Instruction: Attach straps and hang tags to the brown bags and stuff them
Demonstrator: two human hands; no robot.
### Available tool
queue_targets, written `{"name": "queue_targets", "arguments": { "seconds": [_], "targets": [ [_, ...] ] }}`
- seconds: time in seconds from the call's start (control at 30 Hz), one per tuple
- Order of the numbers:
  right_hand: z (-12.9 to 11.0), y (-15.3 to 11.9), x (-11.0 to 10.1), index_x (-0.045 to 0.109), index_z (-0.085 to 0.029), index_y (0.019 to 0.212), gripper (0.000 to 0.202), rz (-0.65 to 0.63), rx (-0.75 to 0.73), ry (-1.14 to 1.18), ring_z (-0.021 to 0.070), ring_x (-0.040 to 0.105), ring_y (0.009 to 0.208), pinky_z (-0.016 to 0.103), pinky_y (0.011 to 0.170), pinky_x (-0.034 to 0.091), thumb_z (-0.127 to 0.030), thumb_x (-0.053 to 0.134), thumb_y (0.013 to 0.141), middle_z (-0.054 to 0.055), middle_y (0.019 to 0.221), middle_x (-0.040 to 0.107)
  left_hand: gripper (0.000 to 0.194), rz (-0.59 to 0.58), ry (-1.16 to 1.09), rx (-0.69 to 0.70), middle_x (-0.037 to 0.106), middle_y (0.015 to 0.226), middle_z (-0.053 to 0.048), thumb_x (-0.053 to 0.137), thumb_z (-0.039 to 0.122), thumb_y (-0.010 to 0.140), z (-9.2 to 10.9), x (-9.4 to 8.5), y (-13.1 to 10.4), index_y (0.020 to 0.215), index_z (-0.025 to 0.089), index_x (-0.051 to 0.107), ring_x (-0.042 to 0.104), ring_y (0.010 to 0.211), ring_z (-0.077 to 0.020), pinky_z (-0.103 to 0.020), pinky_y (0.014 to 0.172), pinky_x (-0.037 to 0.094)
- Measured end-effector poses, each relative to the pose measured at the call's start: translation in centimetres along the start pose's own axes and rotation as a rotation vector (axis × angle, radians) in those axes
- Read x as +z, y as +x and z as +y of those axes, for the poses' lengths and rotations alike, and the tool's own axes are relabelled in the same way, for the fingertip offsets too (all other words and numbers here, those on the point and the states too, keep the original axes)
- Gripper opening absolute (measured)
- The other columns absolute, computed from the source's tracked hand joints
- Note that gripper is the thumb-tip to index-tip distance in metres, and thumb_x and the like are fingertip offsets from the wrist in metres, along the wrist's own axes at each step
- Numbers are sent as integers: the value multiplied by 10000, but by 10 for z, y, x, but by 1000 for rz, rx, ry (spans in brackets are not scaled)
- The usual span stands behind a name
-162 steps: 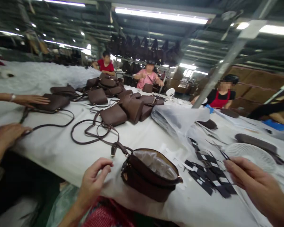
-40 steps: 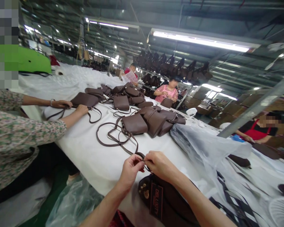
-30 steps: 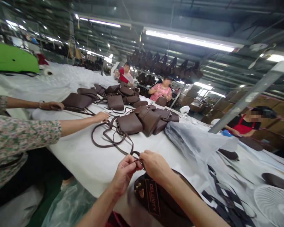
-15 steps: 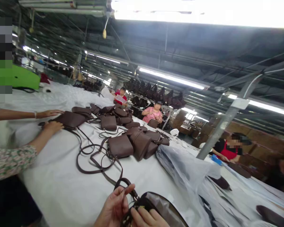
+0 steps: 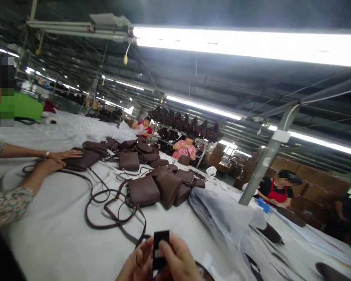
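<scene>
While fingers [image 5: 169,253] pinch a tag [image 5: 157,246], bags [image 5: 144,191] lie beyond.

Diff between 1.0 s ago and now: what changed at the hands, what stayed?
Right hand left the strap and now pinches a black tag. Left hand is close by; its grip is unclear. Co-worker's near hand moved left, from the looped straps to beside a brown bag. Unchanged: bag pile, clear plastic. The view tilted up.
</scene>
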State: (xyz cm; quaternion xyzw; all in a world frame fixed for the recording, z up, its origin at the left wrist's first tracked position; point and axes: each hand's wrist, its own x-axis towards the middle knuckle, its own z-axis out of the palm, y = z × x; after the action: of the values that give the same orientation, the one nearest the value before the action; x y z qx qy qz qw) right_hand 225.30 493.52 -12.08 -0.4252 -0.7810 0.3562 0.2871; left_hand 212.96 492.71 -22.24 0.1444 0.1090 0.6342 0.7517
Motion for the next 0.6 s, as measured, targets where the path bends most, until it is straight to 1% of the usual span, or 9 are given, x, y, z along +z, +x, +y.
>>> {"name": "queue_targets", "arguments": {
  "seconds": [0.03,0.07,0.1,0.17,0.23,0.3,0.43,0.5,0.6],
  "targets": [
    [-5,0,0,597,-201,995,328,24,57,42,142,581,554,247,462,495,-451,394,933,28,800,625,423,31,-10,-3,723,990,-20,903,413,530,3,2,-3,887,245,751,666,854,-154,-214,686,533],
    [-10,0,0,575,-194,977,292,38,65,-15,140,573,563,237,460,486,-413,385,939,26,794,613,437,30,2,22,721,957,-33,897,408,547,7,3,-5,906,207,749,649,776,-130,-199,620,513],
    [-14,1,1,559,-185,922,244,34,42,-145,147,576,591,237,481,482,-349,378,939,33,791,609,441,21,8,50,719,910,-43,895,402,553,10,3,-6,902,177,747,638,758,-129,-193,588,496],
    [-20,4,2,552,-174,874,178,-33,7,-455,180,612,726,271,618,495,-217,385,922,61,819,634,385,8,8,106,712,846,-44,877,363,584,13,2,-6,876,153,741,627,750,-132,-185,547,463],
    [-26,8,6,574,-175,953,189,-135,-33,-669,201,634,864,289,727,475,-118,404,894,82,929,665,352,5,21,115,707,830,-33,849,254,599,12,-2,-3,913,144,732,613,723,-114,-183,574,464],
    [-33,11,12,577,-190,1063,278,-196,-17,-810,202,648,918,282,741,458,-66,406,882,82,1011,672,345,13,6,122,712,853,-35,828,237,616,9,-6,0,933,152,725,621,740,-121,-204,632,488],
    [-50,15,20,569,-227,1134,344,-245,90,-1045,214,682,904,276,675,461,-46,405,890,70,1016,686,344,1,-20,152,720,806,-53,840,340,633,5,-11,2,887,137,727,641,735,-151,-250,688,511],
    [-58,18,24,576,-232,1131,330,-270,97,-1129,237,696,894,295,662,482,-63,404,907,73,1026,694,356,-12,-8,158,721,759,-52,867,338,598,6,-12,2,848,123,732,641,691,-148,-249,682,505],
    [-65,20,29,596,-203,1101,268,-304,77,-1210,257,709,871,326,670,521,-106,407,938,99,1018,705,393,-15,8,162,724,719,-47,907,353,537,11,-13,2,810,122,743,632,639,-137,-247,679,494]
  ]
}}
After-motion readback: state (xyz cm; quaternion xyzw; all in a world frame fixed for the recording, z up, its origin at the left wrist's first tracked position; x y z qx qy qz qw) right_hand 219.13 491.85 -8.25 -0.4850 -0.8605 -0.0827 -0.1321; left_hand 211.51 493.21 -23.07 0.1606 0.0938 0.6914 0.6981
